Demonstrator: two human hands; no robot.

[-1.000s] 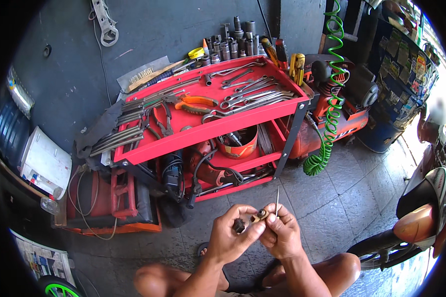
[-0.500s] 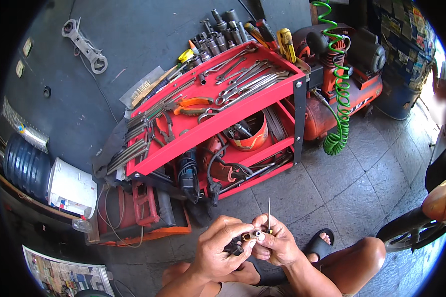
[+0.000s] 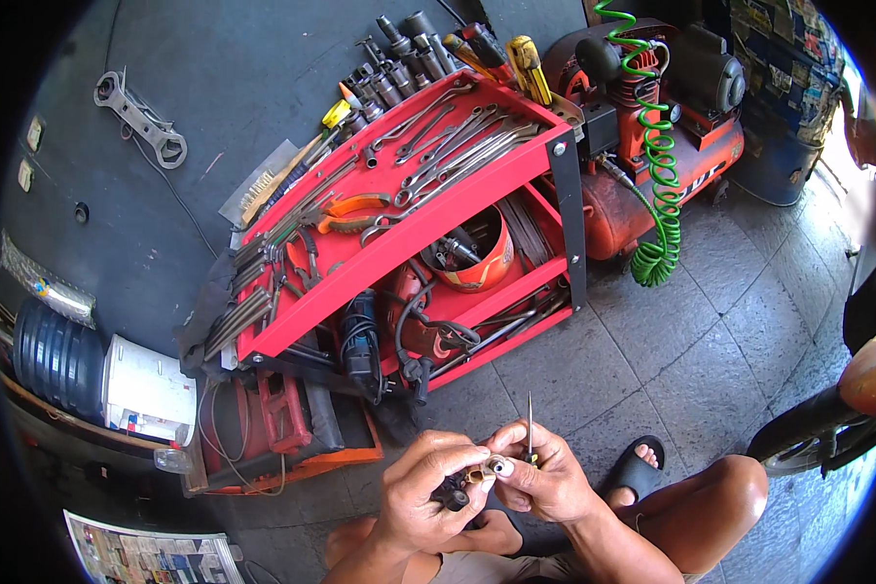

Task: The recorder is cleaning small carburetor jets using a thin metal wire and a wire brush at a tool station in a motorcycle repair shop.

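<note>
Close together in front of my lap, both hands work on one small part. My left hand (image 3: pixel 420 492) is closed round this small dark part with a brass-coloured opening (image 3: pixel 475 476); its exact kind is unclear. My right hand (image 3: pixel 552 484) is closed on a thin pointed metal tool (image 3: pixel 529 419), which points up between the fingers; a bit of yellow shows at its base. The right thumb presses beside the round metal end (image 3: pixel 498 466) of the part. Fingers cover much of both things.
Ahead stands a red tool trolley (image 3: pixel 409 238) with wrenches, pliers and sockets; a bucket (image 3: pixel 485 263) and power tools fill its lower shelf. Back right is a red compressor (image 3: pixel 691 170) with a coiled green hose (image 3: pixel 660 185). A wheel (image 3: pixel 818 428) stands at the right.
The view has shifted slightly, so the trolley sits a little further left. The part in my left hand has turned a little; both hands keep their grips.
</note>
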